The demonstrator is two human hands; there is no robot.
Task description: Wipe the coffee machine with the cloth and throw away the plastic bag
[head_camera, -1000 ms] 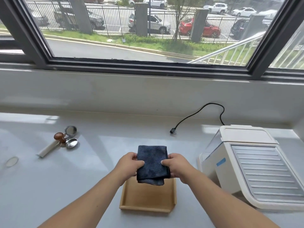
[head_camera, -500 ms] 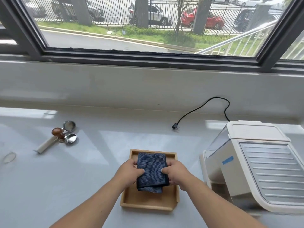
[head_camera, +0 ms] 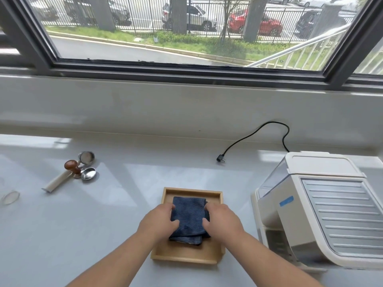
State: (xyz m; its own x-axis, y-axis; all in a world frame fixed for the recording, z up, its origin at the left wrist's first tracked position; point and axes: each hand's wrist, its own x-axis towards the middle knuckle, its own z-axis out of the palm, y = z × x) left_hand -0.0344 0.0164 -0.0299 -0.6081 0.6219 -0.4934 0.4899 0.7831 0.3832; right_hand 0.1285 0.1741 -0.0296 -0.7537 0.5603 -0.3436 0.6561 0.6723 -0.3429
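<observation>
A folded dark blue cloth (head_camera: 189, 218) lies in a shallow wooden tray (head_camera: 192, 192) at the counter's front middle. My left hand (head_camera: 158, 222) grips the cloth's left edge and my right hand (head_camera: 222, 220) grips its right edge, both pressing it down onto the tray. The white coffee machine (head_camera: 323, 208) with a ribbed metal top stands just right of the tray. No plastic bag is in view.
The machine's black cord and plug (head_camera: 220, 158) lie unplugged behind the tray. At the left sit a wooden-knobbed tamper (head_camera: 71, 165), two metal filter baskets (head_camera: 88, 173), a white handle (head_camera: 57, 181) and a small clear disc (head_camera: 10, 197). A window wall runs behind the counter.
Both hands lowered the folded cloth from above the tray down into it. The view tilted down, so the tray appears farther up in the frame.
</observation>
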